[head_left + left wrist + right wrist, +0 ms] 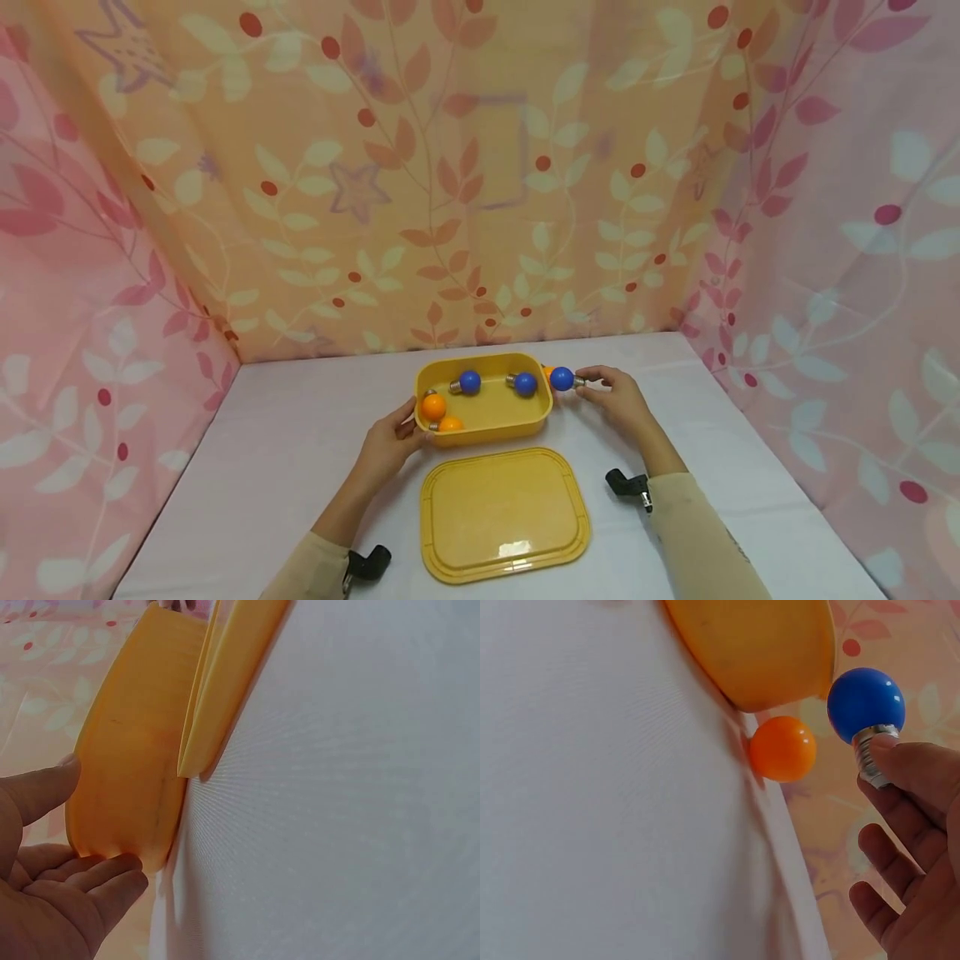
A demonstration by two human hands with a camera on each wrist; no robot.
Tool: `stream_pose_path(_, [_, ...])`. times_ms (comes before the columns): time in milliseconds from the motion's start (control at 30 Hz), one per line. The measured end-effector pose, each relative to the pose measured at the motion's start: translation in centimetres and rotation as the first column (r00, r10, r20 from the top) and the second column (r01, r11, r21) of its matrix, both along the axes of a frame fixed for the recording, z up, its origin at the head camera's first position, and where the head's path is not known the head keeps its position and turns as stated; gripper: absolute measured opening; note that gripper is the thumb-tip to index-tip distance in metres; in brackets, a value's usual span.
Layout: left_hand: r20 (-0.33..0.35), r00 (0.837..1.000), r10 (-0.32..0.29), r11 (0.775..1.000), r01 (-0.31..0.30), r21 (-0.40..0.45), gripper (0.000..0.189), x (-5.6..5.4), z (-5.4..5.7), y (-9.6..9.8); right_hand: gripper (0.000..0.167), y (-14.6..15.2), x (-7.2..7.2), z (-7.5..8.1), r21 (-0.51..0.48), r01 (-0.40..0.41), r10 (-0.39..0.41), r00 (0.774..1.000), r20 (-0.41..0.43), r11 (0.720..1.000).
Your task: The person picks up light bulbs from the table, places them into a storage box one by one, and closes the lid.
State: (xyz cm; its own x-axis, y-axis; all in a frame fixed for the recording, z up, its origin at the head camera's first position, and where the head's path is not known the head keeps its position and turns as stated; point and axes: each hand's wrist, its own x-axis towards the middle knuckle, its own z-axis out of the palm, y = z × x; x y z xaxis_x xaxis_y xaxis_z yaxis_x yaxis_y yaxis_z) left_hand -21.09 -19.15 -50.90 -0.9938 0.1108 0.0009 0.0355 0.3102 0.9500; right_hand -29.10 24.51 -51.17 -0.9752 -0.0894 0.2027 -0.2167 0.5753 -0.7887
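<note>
A yellow plastic box [491, 412] stands on the white-covered table with two blue light bulbs [470, 382] and two orange bulbs [433, 407] inside. My left hand [386, 446] grips its front left corner, thumb on the long side and fingers around the end [124, 787]. Just off the right end, my right hand [618, 400] pinches another blue bulb [866, 705] by its metal screw base between thumb and index finger, globe pointing away from the palm. Below that bulb, an orange bulb [782, 748] lies on the table beside the box, its base hidden.
A flat yellow lid [504, 517] lies on the table in front of the box. Floral cloth walls [465, 250] enclose the table at the back and both sides. Black wrist-camera mounts [628, 483] stick out from both sleeves.
</note>
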Motion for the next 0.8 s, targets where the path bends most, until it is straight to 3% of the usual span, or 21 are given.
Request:
stream_pose_path(167, [0.007,1.000,0.001,1.000,-0.001,0.008,0.084,0.0,0.1,-0.1,0.036,-0.3,-0.6,2.0,0.039,-0.044,0.046,0.998,-0.042,0.998])
stream_pose_path(400, [0.022,1.000,0.008,1.000,-0.008,0.021,0.083,0.1,0.1,0.0,0.032,-1.1,-1.5,5.7,0.120,-0.146,0.145,0.989,0.016,0.982])
stream_pose_path(600, [0.011,1.000,0.009,1.000,-0.009,0.002,0.083,0.1,-0.1,0.1,0.029,-2.3,-2.1,7.9,0.192,-0.260,0.254,0.966,0.055,0.946])
stream_pose_path(800, [0.012,1.000,0.011,1.000,-0.011,-0.009,0.084,0.1,0.1,0.1,0.023,-4.0,-3.3,9.5,0.279,-0.378,0.374,0.925,0.068,0.883])
